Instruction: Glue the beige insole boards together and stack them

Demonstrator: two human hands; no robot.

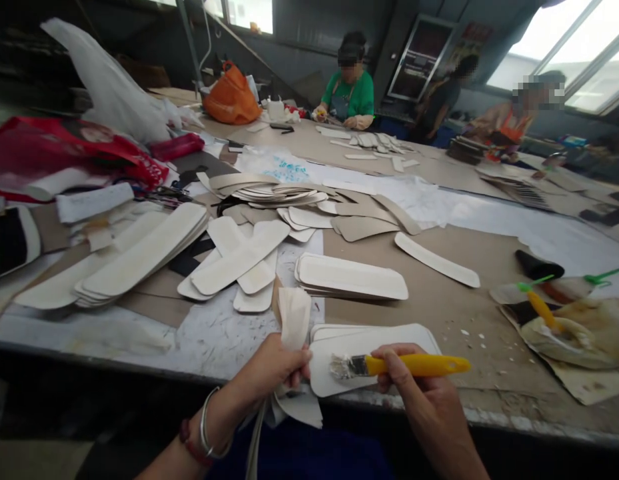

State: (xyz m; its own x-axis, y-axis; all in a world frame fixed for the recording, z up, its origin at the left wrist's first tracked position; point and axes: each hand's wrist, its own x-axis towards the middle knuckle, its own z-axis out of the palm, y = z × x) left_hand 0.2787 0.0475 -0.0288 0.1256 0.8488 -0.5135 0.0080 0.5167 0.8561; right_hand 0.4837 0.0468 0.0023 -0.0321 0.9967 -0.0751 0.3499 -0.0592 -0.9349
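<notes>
My right hand [414,380] is closed round a yellow-handled paintbrush [419,365]. Its whitish, caked bristles rest on the top piece of a small stack of white rounded strips [374,340] at the table's front edge. Closed on a bunch of thin off-white strips [294,317], my left hand [282,363] is beside the left end of that stack; the strips stick up above the fist and hang down below it. Just beyond lies another neat stack of white rounded strips [352,275]. Crossed white strips [242,260] lie to its left.
Long white pieces [144,257] are piled at left, near a red bag [74,153]. Curved beige pieces [364,220] lie farther back. At right, a stained glue container [574,333] holds another yellow handle. Across the table, a person in green [356,93] works; two more people are at right.
</notes>
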